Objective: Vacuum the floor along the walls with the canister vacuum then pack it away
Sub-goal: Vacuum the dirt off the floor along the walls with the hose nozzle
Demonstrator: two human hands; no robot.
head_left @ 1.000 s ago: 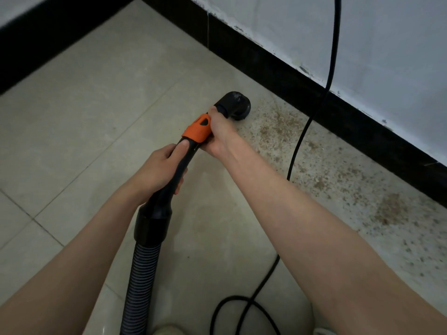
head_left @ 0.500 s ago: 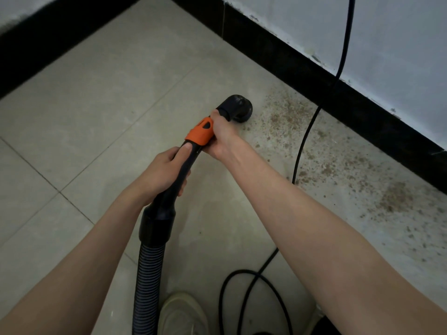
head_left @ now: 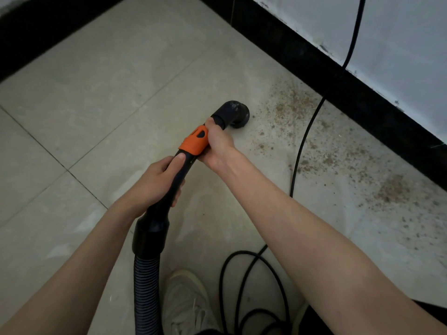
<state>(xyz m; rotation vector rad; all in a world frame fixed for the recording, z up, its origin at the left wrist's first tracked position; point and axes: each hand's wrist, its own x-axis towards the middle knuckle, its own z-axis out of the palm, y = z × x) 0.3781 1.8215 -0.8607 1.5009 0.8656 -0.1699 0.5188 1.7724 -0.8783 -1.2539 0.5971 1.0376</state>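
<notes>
A pale shoe (head_left: 186,303) stands beside the ribbed hose (head_left: 146,286) and looped black cord (head_left: 254,286). The left hand (head_left: 152,183) curls its grip round the black wand (head_left: 176,180); the right hand (head_left: 217,146) wraps the orange collar (head_left: 193,142). Farther on, the nozzle (head_left: 233,113) meets the tiled floor (head_left: 121,93), beside brown grit (head_left: 290,107) along the black skirting (head_left: 362,97).

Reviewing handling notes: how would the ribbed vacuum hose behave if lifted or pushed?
The ribbed hose probably flexes and droops rather than holding its shape, given its corrugations. The rigid handle, gripped by the left hand, likely steers it.
</notes>
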